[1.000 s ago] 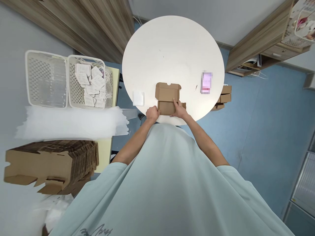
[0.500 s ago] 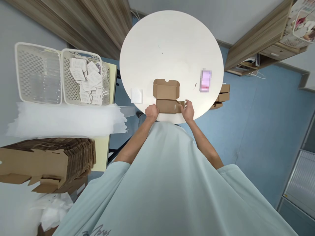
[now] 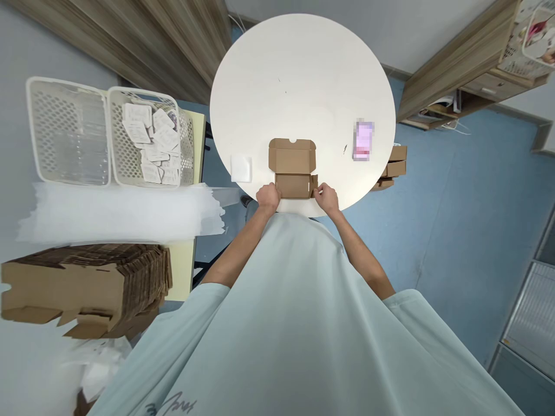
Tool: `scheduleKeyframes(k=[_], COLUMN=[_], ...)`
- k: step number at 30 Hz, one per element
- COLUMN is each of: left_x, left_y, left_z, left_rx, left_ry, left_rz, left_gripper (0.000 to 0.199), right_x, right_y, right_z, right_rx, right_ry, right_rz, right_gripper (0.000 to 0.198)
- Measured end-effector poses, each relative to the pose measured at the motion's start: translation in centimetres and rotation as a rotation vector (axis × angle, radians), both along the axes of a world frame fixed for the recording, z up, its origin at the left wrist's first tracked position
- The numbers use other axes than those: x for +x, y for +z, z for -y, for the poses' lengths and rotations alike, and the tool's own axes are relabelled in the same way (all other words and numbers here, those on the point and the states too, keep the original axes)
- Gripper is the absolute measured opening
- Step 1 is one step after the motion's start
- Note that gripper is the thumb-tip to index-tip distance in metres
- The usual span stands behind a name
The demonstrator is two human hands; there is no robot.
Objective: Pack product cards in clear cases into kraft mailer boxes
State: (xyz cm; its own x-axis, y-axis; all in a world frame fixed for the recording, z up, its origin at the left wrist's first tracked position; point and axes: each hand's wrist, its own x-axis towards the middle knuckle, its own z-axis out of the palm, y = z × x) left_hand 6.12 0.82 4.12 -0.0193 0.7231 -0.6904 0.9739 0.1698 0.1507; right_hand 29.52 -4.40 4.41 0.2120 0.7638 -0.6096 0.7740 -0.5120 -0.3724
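Note:
A brown cardboard box (image 3: 293,186) lies at the near edge of the round white table (image 3: 299,75), its lid (image 3: 292,156) folded open away from me. My left hand (image 3: 268,197) is closed at the box's left end, gripping that side; its fingertips are partly hidden. At the right end my right hand (image 3: 326,198) pinches the side flap (image 3: 314,186), which stands partly folded up. A flat white packet (image 3: 241,169) rests to the left of the box.
A blurred pink-purple item (image 3: 363,140) lies on the table's right side. On a yellow side table at left are a basket of white packets (image 3: 151,138), another basket (image 3: 69,133), white sheets (image 3: 121,212) and stacked flat cartons (image 3: 91,286). Brown boxes (image 3: 395,162) stand beyond the table's right edge.
My right hand has moved slightly left and closed on the right flap, which has turned from lying outward to folded up. My left hand stays at the left end.

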Motion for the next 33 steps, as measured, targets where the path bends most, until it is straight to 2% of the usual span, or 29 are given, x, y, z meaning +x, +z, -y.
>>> scheduleKeyframes(k=[5,9,13,17,21,25,33], left_x=[0.0,0.0,0.1,0.0,0.0,-0.1,-0.6], left_y=[0.2,0.4,0.3,0.4,0.5,0.7,0.3], left_z=[0.0,-0.1,-0.1,-0.1,-0.1,-0.2,0.4], left_rx=[-0.011,-0.016,-0.018,-0.017,-0.021,-0.033,-0.003], left_ry=[0.001,0.01,0.006,0.003,-0.023,-0.035,-0.031], left_rz=[0.007,0.0,-0.004,-0.004,-0.01,-0.025,0.017], left_gripper=[0.035,0.034,0.034,0.034,0.037,0.036,0.032], right_x=[-2.2,-2.3,-1.5,-1.7,-2.7,-3.6,-3.7], right_y=[0.2,-0.4,-1.2,-1.5,-1.1,-0.3,0.3], right_z=[-1.0,-1.5,-1.9,-2.1,-2.3,-2.8,-2.7], right_rx=[0.012,0.034,-0.018,-0.101,-0.132,-0.178,-0.193], right_ry=[0.066,0.075,0.034,0.073,0.129,0.196,0.222], right_rz=[-0.041,-0.062,-0.069,0.017,0.133,0.229,0.255], right_gripper=[0.022,0.026,0.024,0.026,0.034,0.033,0.032])
